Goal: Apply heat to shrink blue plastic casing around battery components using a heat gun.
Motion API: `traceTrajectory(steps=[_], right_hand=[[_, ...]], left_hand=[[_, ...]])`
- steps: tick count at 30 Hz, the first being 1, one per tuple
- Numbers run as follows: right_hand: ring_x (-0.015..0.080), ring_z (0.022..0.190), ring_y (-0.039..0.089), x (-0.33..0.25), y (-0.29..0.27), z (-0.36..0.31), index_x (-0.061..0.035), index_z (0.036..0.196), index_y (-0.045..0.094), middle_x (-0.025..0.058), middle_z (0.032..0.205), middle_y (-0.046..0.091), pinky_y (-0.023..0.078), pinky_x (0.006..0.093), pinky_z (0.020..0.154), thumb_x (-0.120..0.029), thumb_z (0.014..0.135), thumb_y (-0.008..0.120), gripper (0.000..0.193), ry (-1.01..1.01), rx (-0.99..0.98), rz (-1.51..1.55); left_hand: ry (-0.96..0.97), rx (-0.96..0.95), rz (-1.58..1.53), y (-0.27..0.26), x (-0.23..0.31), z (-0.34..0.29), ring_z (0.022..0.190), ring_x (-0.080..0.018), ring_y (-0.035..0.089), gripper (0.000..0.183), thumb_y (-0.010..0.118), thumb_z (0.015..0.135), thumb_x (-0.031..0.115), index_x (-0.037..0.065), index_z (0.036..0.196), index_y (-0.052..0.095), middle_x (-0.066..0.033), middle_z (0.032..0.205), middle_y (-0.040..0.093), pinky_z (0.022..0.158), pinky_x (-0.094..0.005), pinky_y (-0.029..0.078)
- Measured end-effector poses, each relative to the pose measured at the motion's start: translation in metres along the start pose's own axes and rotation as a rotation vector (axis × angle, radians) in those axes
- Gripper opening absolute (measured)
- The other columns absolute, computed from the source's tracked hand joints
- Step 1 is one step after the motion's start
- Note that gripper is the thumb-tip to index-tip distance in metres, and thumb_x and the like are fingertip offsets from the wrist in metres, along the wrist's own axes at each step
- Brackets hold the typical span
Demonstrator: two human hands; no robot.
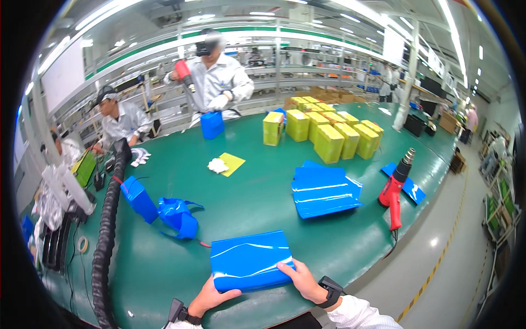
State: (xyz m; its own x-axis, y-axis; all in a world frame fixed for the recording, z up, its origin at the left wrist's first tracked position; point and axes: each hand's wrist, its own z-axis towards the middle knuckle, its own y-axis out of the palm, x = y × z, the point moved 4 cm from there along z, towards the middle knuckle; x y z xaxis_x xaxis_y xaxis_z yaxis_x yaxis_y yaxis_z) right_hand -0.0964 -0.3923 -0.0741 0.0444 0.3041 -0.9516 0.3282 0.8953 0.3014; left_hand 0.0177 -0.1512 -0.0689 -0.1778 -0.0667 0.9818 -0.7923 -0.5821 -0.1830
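Between my two hands is a flat block wrapped in shiny blue film [251, 259], wrinkled on top, with a red wire near its far left corner. My left hand [212, 296] grips its near left corner, thumb along the front edge. At its right end my right hand [303, 281] has the thumb pressed on the top face; the fingers beneath are partly hidden. A red heat gun [393, 192] stands nozzle up to the right. Beyond the block lies a stack of flat blue film sleeves [326, 191]. Left of it are crumpled blue film [178, 217] and another blue-wrapped block [139, 199].
Several yellow-wrapped blocks [329, 143] stand on the green table [263, 189]. A thick black hose [107, 236] runs down the left side. Across the table a person [215, 82] holds a red heat gun [184, 74] above a blue block [212, 125]. Another person [118, 115] sits at left.
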Motion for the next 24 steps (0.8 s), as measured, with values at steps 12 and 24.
traceTrajectory(steps=[12, 24], right_hand=[[0.0386, 0.115, 0.066, -0.013, -0.002, -0.022, 0.0006, 0.137, 0.055, 0.0212, 0.131, 0.066, 0.051, 0.0433, 0.099, -0.020, 0.096, 0.072, 0.050, -0.370, -0.167, -0.615], [0.0297, 0.103, 0.071, -0.086, -0.075, -0.036, -0.0048, 0.113, 0.073, 0.0143, 0.119, 0.074, 0.056, 0.0387, 0.092, -0.006, 0.092, 0.068, 0.021, -0.720, 0.242, -0.850]], left_hand=[[-0.214, 0.159, 0.107, -0.001, 0.030, -0.005, 0.099, -0.0264, 0.069, 0.048, 0.088, 0.081, 0.016, -0.005, 0.119, 0.067, -0.0136, 0.110, 0.074, 0.091, -0.0381, 0.053], [-0.106, 0.252, 0.245, -0.009, 0.033, -0.001, 0.089, -0.0213, 0.069, 0.050, 0.093, 0.074, 0.017, -0.006, 0.111, 0.069, -0.0146, 0.102, 0.076, 0.084, -0.0374, 0.054]])
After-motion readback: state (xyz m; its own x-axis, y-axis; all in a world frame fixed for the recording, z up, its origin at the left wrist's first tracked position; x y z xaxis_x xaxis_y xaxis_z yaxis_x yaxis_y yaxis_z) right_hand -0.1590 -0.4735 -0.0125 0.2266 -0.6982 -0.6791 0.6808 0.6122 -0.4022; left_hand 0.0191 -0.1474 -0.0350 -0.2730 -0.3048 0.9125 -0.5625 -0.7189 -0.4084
